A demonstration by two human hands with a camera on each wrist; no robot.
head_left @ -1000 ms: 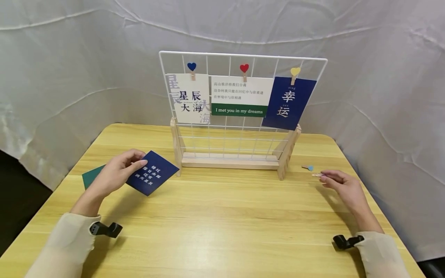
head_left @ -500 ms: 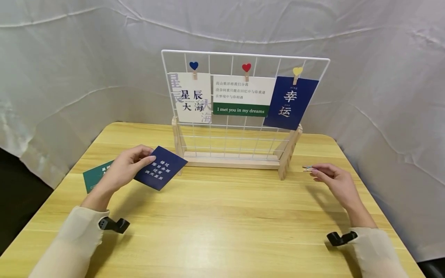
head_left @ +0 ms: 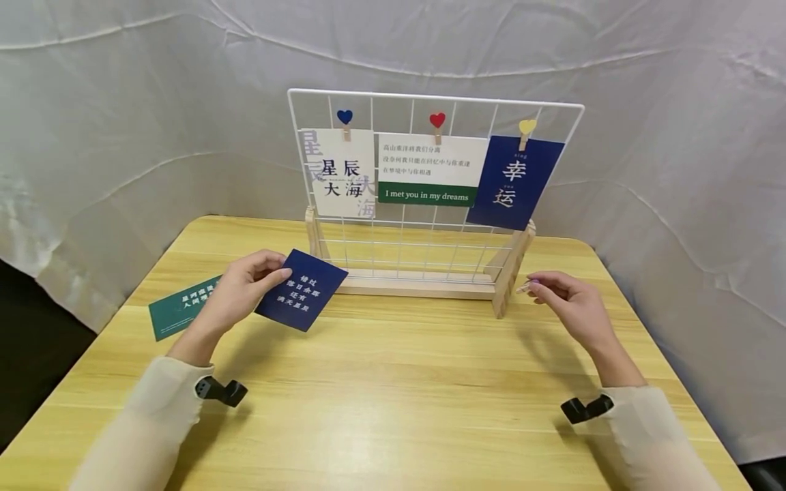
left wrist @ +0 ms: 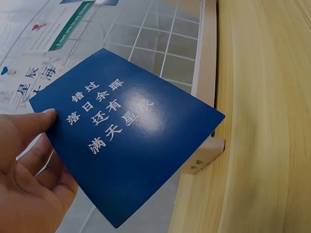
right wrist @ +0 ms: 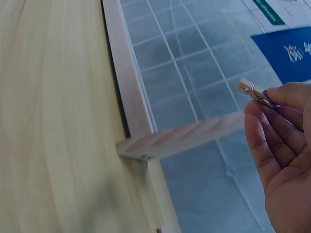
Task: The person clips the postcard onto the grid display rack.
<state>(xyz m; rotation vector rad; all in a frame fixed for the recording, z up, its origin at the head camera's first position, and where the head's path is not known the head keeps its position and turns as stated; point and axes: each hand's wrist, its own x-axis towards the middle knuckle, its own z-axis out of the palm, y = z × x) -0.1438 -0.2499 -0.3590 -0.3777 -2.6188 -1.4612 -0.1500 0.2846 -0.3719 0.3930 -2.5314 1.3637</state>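
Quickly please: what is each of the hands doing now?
Left hand: holds the blue card.
Right hand: pinches a small wooden clip.

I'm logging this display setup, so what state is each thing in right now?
Left hand: holds the dark blue card off the table.
Right hand: pinches a small wooden clothespin.
Green card: flat on the table.
White wire grid stand: upright, three cards clipped along the top.
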